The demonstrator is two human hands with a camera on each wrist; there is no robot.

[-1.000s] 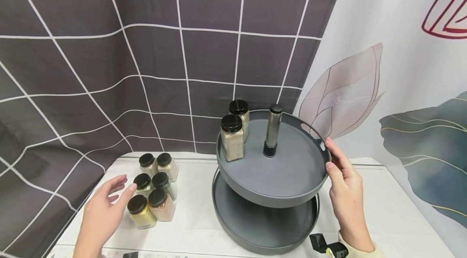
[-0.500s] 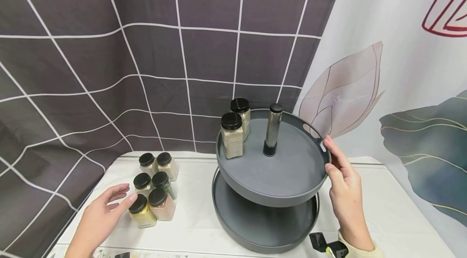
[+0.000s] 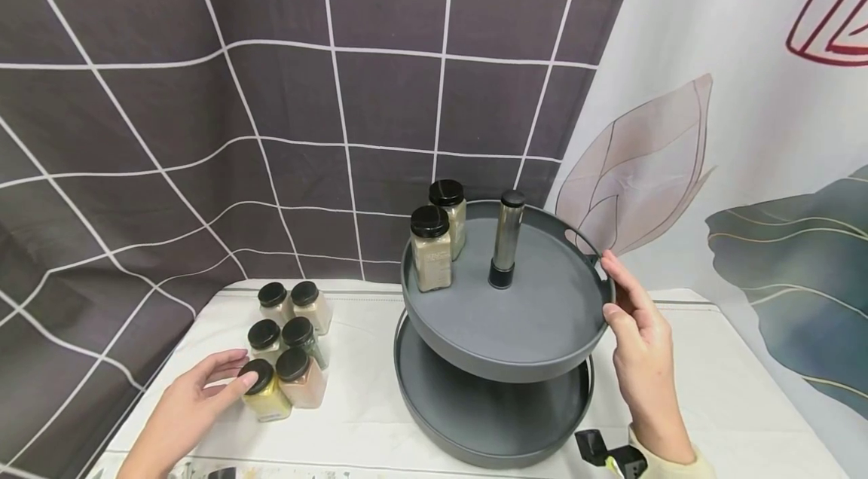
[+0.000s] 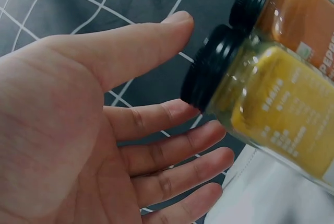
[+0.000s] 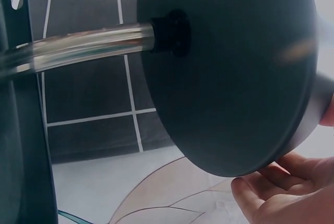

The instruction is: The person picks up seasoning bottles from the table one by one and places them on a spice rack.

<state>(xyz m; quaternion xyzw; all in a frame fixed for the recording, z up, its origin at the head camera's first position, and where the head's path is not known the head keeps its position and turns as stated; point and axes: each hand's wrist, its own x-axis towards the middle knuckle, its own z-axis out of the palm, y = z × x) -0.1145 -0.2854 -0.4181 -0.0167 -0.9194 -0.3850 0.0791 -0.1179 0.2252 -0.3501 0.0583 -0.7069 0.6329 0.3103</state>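
Observation:
My left hand (image 3: 186, 407) reaches round the black lid of a yellow spice jar (image 3: 270, 400), thumb and fingers spread on either side. In the left wrist view a gap shows between thumb and lid, while the index fingertip is at the lid's edge. An orange-pink spice jar (image 3: 303, 386) stands close beside the yellow one. On the right, my right hand (image 3: 643, 358) grips the rim of the upper tier of a grey two-tier tray (image 3: 542, 321), by its handle cutout. The right wrist view shows that tier's underside (image 5: 229, 88) and curled fingers at its edge.
Two pale spice jars (image 3: 432, 260) stand on the upper tier's left, beside the central post (image 3: 507, 238). Below is the lower tier (image 3: 495, 422). Several more black-lidded jars (image 3: 308, 306) cluster on the white tabletop (image 3: 359, 358). A dark gridded curtain (image 3: 386, 102) hangs behind.
My left hand has moved down and slightly right, from beside the jar cluster to the yellow jar's lid. My right hand stays on the tray rim.

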